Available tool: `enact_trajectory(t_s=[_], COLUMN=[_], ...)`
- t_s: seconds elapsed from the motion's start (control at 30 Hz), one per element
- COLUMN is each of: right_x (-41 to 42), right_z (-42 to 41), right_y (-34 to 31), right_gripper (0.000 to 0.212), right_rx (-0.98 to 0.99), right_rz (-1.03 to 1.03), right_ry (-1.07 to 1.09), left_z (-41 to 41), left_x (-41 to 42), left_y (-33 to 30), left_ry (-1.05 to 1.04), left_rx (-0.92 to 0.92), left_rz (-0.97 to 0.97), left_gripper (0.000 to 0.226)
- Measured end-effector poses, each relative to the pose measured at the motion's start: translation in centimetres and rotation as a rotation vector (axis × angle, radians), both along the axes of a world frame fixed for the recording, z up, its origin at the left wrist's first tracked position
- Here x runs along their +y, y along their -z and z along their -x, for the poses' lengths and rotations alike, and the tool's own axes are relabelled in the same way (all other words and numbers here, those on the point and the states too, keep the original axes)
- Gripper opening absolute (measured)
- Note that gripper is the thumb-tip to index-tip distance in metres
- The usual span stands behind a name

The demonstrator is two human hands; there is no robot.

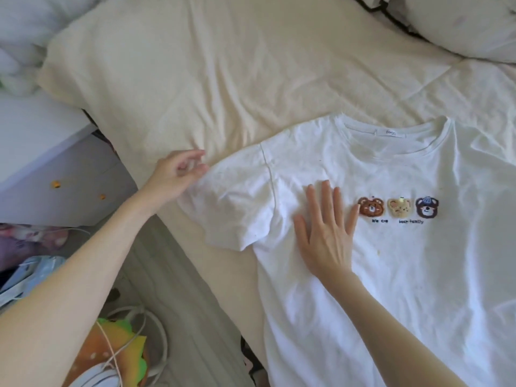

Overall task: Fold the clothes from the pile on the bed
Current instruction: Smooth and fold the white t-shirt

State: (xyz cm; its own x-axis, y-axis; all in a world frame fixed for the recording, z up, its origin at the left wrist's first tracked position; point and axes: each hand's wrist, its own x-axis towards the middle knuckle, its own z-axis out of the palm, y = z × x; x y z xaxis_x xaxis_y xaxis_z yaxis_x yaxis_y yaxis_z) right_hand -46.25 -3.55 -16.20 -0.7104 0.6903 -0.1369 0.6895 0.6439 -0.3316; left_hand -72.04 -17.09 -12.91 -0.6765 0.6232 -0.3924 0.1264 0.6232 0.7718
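Note:
A white T-shirt (405, 261) with three small bear faces (398, 207) on the chest lies face up on the cream bed cover (195, 88), neckline toward the far side. My right hand (325, 233) presses flat on the chest with fingers straight and spread, just left of the bears. My left hand (176, 174) is at the outer edge of the shirt's left-hand sleeve (231, 202), fingers loosely curled; whether it pinches the sleeve hem is unclear. The sleeve lies spread out toward the bed's edge.
A white pillow (469, 26) sits at the far right corner of the bed. Left of the bed stands a white cabinet (50, 152). Bags, cables and a colourful cushion (111, 353) lie on the floor below.

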Motion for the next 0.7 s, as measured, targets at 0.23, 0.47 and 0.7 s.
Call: enact_trajectory(t_s=[0.23, 0.47, 0.7], right_x=[-4.9, -4.9, -6.9], right_z=[0.9, 5.6, 5.7], right_y=[-1.1, -2.6, -5.8], right_gripper=[0.076, 0.035, 0.026], right_rx=[0.169, 0.321, 0.684], right_rz=[-0.245, -0.527, -0.037], right_ry=[-0.393, -0.633, -0.286], left_z=[0.4, 3.7, 6.3], left_x=[-0.1, 0.7, -2.4], left_y=[-0.1, -4.4, -7.0], left_ry=[0.086, 0.189, 0.095], left_rx=[-0.009, -0.172, -0.537], left_rz=[-0.047, 0.14, 0.051], left_gripper=[0.013, 0.015, 0.029])
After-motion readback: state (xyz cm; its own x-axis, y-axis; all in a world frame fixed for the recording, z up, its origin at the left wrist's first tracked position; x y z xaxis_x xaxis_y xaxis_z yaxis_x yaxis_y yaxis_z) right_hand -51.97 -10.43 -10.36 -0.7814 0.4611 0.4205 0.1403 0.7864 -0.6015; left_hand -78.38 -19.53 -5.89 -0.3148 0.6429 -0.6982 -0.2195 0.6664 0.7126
